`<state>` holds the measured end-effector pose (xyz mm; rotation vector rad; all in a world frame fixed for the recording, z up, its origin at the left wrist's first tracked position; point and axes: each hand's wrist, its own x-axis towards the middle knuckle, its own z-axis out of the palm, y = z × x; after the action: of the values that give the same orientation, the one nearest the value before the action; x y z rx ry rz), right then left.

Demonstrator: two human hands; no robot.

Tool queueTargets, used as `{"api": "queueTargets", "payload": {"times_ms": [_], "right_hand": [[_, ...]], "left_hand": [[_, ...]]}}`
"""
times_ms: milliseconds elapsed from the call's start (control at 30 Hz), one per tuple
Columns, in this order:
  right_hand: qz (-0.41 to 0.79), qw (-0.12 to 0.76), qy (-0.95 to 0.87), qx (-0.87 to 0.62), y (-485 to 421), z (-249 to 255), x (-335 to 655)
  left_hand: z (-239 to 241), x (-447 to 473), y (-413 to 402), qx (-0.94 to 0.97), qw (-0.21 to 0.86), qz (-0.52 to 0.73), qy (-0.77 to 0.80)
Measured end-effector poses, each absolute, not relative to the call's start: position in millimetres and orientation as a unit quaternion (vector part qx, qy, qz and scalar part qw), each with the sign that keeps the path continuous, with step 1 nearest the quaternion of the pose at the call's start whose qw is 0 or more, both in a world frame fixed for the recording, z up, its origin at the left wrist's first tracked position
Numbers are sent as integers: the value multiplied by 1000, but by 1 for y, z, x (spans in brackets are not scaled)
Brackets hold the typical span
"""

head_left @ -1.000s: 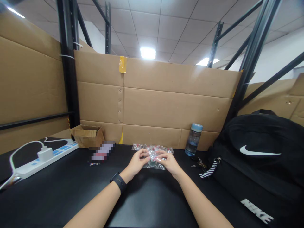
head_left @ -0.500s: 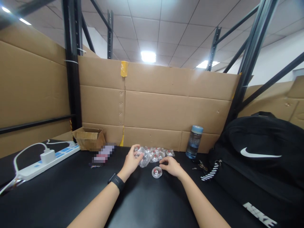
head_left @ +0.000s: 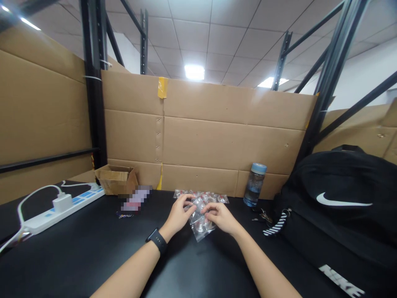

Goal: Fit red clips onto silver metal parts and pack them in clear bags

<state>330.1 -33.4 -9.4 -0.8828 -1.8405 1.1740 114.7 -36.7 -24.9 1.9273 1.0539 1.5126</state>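
Observation:
Between my hands is a clear plastic bag (head_left: 198,236), its lower corner pointing towards me. Round clear pieces with red bits show in or through the film; whether the lower one is inside or beneath it I cannot tell. My left hand (head_left: 180,214), with a black watch on the wrist, grips the bag's left side between thumb and fingers. On the opposite side my right hand (head_left: 221,217) is closed, thumb and fingertips pinching the film. Just behind lie several bagged round pieces (head_left: 222,198) in a row, partly hidden by my hands.
A water bottle (head_left: 254,185) and keys (head_left: 265,216) stand and lie to the right, beside a black backpack (head_left: 338,231). At left are a small cardboard box (head_left: 116,181), a blurred-out flat item (head_left: 136,198) and a white power strip (head_left: 65,210). Cardboard (head_left: 201,140) walls the back.
My left hand has brought the plastic bag right and nearer, over where the loose round piece lay. My right hand has moved slightly left onto the bag.

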Motion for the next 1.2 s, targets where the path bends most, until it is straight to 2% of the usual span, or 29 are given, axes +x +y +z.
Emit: {"api": "queueTargets", "payload": {"times_ms": [100, 200, 333, 433, 533, 600, 667, 767, 900, 1200], "right_hand": [[429, 407, -702, -396, -29, -11, 333], [454, 437, -668, -396, -30, -10, 332], [513, 463, -626, -361, -35, -10, 325], [509, 465, -642, -337, -35, -10, 321], [381, 442, -731, -354, -34, -10, 324], [264, 387, -801, -373, -35, -10, 330], [196, 304, -850, -383, -36, -9, 336], [186, 214, -884, -371, -38, -9, 340], [197, 191, -897, -347, -37, -7, 337], [204, 208, -876, -384, -42, -10, 331]], "left_hand": [[-18, 115, -46, 711, 119, 563, 405], [-8, 120, -62, 775, 33, 512, 370], [-5, 130, -73, 856, 24, 410, 313], [-9, 129, -66, 859, 20, 397, 322], [-12, 115, -51, 813, -26, 413, 409], [-12, 99, -41, 765, -66, 410, 492], [-15, 81, -33, 724, -96, 377, 569], [-26, 62, -24, 693, -81, 277, 661], [-44, 55, -14, 679, 12, 153, 718], [-56, 52, 5, 720, 41, 146, 677]]}}
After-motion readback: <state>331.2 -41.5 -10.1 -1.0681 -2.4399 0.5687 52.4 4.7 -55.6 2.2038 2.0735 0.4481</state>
